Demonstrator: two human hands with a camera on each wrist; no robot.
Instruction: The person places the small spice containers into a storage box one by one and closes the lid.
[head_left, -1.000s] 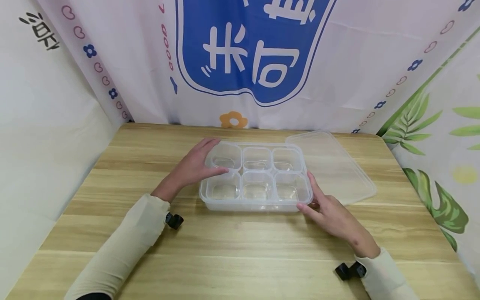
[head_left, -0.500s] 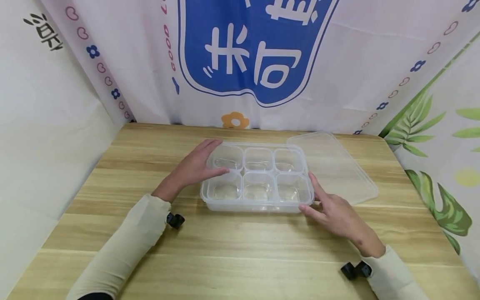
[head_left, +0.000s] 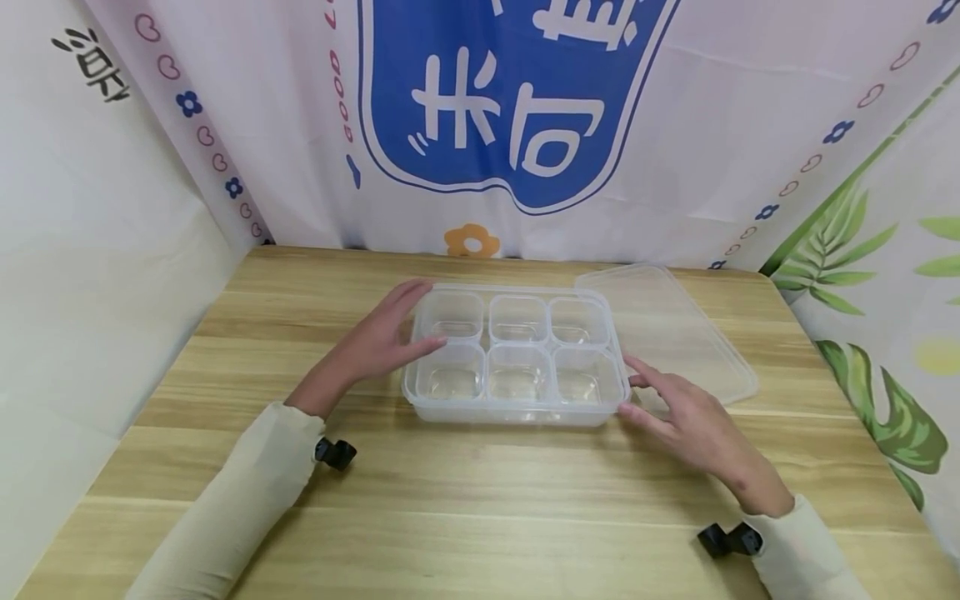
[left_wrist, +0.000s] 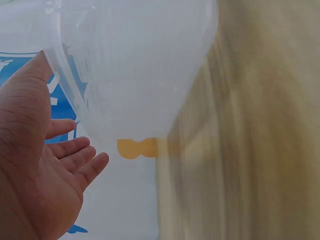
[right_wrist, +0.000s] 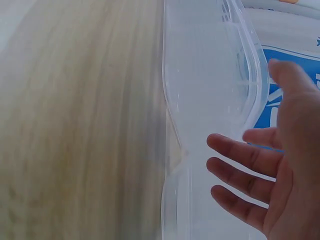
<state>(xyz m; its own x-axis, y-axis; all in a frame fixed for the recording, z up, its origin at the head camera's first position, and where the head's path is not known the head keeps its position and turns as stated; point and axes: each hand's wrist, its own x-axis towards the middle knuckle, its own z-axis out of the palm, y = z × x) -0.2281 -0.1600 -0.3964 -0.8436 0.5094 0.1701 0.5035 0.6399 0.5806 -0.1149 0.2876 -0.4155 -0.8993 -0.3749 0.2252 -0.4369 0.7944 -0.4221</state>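
A clear plastic storage box (head_left: 517, 414) sits on the table, with several small open cups (head_left: 519, 373) set in two rows inside it. At the box's left end is my left hand (head_left: 375, 337), fingers relaxed and spread, the thumb by the rim; it grips nothing. Beyond the right end, my right hand (head_left: 701, 425) has its fingers loosely bent, the fingertips close to the rim. In the right wrist view the fingers (right_wrist: 245, 150) stand beside the box wall (right_wrist: 210, 75). The left wrist view shows the left palm (left_wrist: 55, 185) turned toward the box's end.
A flat translucent lid (head_left: 675, 333) lies on the wooden table (head_left: 480, 500) at the right, partly behind the box. A printed cloth (head_left: 300, 167) hangs along the table's back edge, and another with leaves (head_left: 892, 400) at the right.
My right hand has drawn back to the right, off the box's corner. My left hand has shifted slightly left, away from the rim. The box stays in place.
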